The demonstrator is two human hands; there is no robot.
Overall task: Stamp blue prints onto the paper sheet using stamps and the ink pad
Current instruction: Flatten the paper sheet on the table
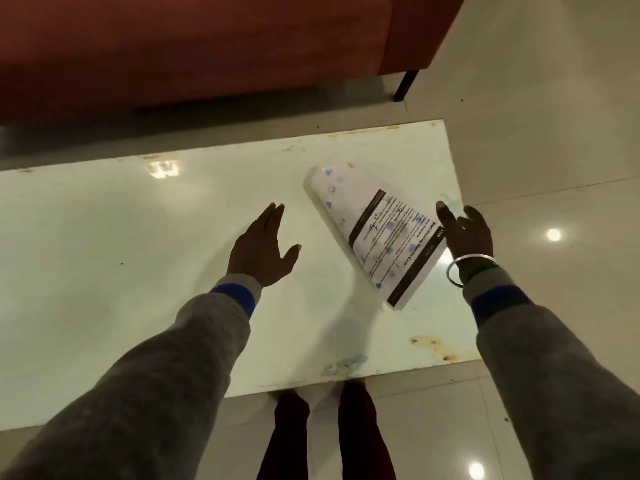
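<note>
Nearest the camera, two dark-clad legs [325,434] are seen on the tiled floor [554,133] at the near edge of a white table [104,254]. Both arms, in grey sleeves [166,375] with blue cuffs, are stretched out over the tabletop. The left hand [263,251] is held flat with straight fingers and nothing in it. The right hand [467,237], with a metal bangle [457,268] at the wrist, is spread loosely and nothing is gripped; it is placed just beside the right edge of the paper sheet [374,220], and contact cannot be told. The sheet is blurred, set askew on the table's right part, and blue prints [328,172] are seen on it. Beyond the table, a red sofa [207,46] is seen.
</note>
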